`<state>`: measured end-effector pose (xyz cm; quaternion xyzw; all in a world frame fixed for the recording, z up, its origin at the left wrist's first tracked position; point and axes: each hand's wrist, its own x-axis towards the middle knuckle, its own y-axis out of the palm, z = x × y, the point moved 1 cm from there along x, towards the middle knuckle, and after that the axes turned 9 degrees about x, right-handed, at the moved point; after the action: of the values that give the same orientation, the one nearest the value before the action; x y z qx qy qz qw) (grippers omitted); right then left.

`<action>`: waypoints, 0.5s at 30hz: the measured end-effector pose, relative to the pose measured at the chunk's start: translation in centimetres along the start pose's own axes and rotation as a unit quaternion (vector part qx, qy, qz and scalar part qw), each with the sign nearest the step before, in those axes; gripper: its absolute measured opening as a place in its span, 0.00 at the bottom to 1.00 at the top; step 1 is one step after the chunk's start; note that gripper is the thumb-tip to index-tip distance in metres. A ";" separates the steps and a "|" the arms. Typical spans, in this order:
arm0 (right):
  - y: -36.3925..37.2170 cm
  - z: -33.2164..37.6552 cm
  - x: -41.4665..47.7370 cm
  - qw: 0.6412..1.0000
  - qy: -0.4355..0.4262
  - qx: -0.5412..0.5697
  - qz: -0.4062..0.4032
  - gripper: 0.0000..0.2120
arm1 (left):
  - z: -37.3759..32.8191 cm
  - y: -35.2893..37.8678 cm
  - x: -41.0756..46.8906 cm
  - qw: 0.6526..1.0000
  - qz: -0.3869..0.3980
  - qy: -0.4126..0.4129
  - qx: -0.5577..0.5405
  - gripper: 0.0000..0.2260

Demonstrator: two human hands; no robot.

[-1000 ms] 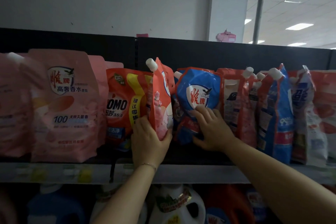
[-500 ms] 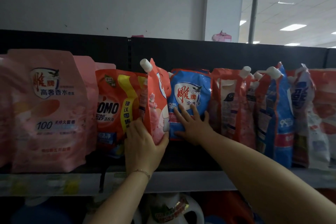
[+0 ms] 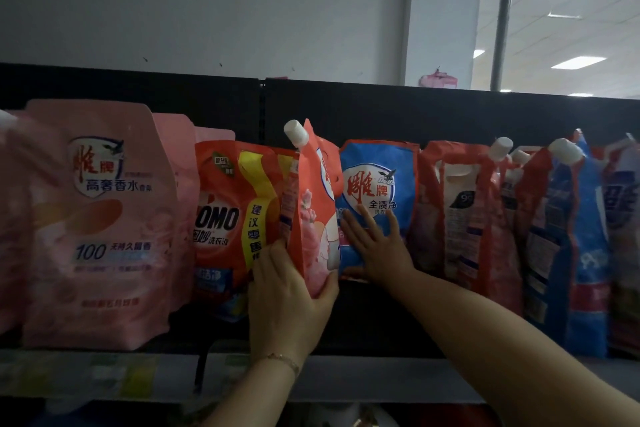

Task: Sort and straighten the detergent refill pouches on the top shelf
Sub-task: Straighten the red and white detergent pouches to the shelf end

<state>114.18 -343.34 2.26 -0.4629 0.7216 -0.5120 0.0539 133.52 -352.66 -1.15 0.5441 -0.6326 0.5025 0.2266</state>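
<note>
Coral pouch [image 3: 313, 218] gripped at btm by L hand [image 3: 287, 298], frame ctr; blue pouch [image 3: 377, 191] pressed by flat R hand [image 3: 377, 253]

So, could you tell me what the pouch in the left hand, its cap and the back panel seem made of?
Pouch: flexible plastic film, glossy and printed; it creases and bulges. Cap: hard white plastic, smooth, fairly matt. Back panel: probably painted metal, flat matt black with a vertical seam, though that is a guess.
</note>
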 end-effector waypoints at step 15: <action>-5.4 0.4 -4.3 0.983 -0.030 0.148 0.104 0.44 | 0.0 -0.3 -0.1 1.000 0.016 -0.005 -0.004 0.33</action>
<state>120.12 -340.76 4.69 -0.3878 0.6800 -0.5904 0.1967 133.82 -352.54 -1.11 0.5357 -0.6443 0.5003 0.2180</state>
